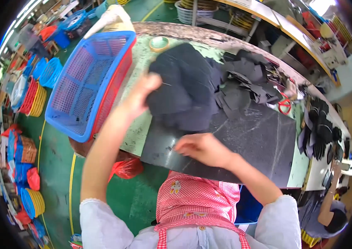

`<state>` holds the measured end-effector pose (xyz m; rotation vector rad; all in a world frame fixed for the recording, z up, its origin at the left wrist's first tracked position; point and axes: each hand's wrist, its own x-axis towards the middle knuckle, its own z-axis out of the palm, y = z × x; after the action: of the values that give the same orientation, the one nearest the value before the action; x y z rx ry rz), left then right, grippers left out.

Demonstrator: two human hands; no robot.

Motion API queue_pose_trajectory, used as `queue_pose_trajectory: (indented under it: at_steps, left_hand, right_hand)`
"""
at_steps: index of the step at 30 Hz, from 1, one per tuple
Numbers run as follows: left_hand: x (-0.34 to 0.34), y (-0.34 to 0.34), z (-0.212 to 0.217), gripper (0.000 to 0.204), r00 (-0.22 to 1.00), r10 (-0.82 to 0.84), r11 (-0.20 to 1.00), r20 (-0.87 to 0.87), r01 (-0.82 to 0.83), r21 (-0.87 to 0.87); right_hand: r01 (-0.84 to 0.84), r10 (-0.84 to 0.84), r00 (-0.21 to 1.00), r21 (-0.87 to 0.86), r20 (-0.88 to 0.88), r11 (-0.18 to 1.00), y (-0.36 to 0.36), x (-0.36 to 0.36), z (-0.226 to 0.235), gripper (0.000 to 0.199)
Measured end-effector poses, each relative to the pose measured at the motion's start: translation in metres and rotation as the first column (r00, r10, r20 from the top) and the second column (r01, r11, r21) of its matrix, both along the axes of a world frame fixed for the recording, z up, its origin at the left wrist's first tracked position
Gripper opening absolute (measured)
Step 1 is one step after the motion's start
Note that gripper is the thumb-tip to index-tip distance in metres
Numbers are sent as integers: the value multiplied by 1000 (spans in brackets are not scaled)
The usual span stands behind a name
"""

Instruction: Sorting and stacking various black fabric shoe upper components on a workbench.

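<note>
My left hand is closed on the left edge of a large dark fabric piece, its fingers partly behind the cloth and slightly blurred. The piece is raised and bulges over a black work board. Just below the cloth's near edge, my right hand hovers over the board with its fingers curled together. What lies between those fingers, if anything, is hidden. A loose heap of black cut pieces lies to the right of the cloth.
A blue basket nested in a red one stands at the table's left. Beyond the cloth lies a tape roll. Red-handled scissors and bundled black pieces are on the right. Another person works at far right.
</note>
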<state>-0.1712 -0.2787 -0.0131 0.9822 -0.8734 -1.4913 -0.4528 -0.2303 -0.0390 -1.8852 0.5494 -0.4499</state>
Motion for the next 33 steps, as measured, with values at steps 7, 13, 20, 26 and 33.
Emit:
queue_pose_trajectory:
  at_steps: [7, 13, 20, 26, 33]
  left_hand:
    - [-115, 2, -21, 116, 527, 209, 911, 823, 201, -360]
    - [-157, 39, -17, 64, 127, 539, 719, 833, 447, -533]
    - [-159, 3, -47, 68, 77, 633, 697, 770, 375, -611]
    - [-166, -42, -57, 66, 96, 711, 626, 697, 365, -689]
    - [-156, 16, -49, 81, 110, 623, 632, 775, 513, -581]
  right_hand:
    - [815, -895, 392, -371, -212, 445, -49, -159, 2, 28]
    - [823, -917, 362, -406, -164, 398, -96, -136, -29, 43]
    - [706, -692, 706, 75, -151, 704, -61, -263, 19, 22]
    - [731, -819, 507, -370, -269, 573, -50, -348, 18, 29]
    - [767, -963, 264, -616, 50, 178, -25, -315, 14, 18]
